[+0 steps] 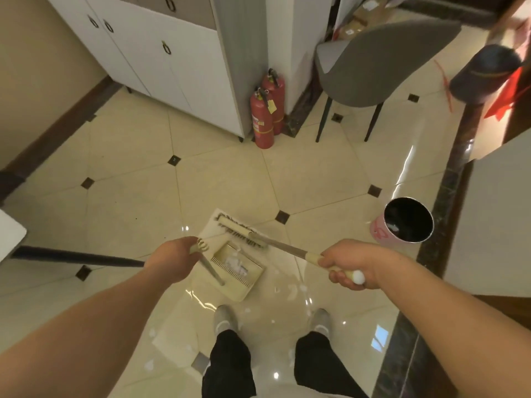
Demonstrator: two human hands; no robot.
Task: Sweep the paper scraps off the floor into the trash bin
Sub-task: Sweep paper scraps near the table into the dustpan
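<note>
A cream dustpan [233, 272] rests on the tiled floor in front of my feet, with white paper scraps [237, 264] inside it. My left hand [172, 261] grips the top of the dustpan's upright handle. My right hand [355, 264] is closed round the end of a broom [244, 232] handle; the broom's head lies on the floor just beyond the dustpan. A few small white scraps [277, 289] lie on the floor to the right of the pan. The pink trash bin [403, 225] with a black liner stands open to the right.
Two red fire extinguishers [263, 119] stand by a white cabinet [172, 67] ahead. A grey chair [373, 70] is at the back right. A dark marble threshold [448, 196] runs along the right, next to a pale wall. My two feet [227, 320] stand just behind the dustpan.
</note>
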